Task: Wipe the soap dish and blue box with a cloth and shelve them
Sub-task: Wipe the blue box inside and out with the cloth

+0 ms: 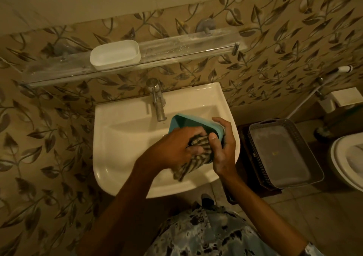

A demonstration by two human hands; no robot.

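Over the white sink [121, 138], a little right of its middle and just in front of the tap [157, 102], I hold the blue box [182, 123] tilted, with its open side turned toward me and to the left. My right hand [224, 147] is closed around the right end of the box, thumb on the near rim and the other fingers curled behind its far side. My left hand [176, 145] is closed on the striped cloth [188, 157] and presses it into the near part of the box; the loose end of the cloth hangs down below both hands. The long axis of the box runs from far left to near right, so I judge the wiping should go along that line. The white soap dish [115, 55] already stands on the glass shelf [186, 45], far and left of my hands, so this half of the task looks done. The free part of the shelf lies to the right of the dish, almost straight up and far from the box. Because my right hand carries the box, I think this hand is the better one to lift it there.
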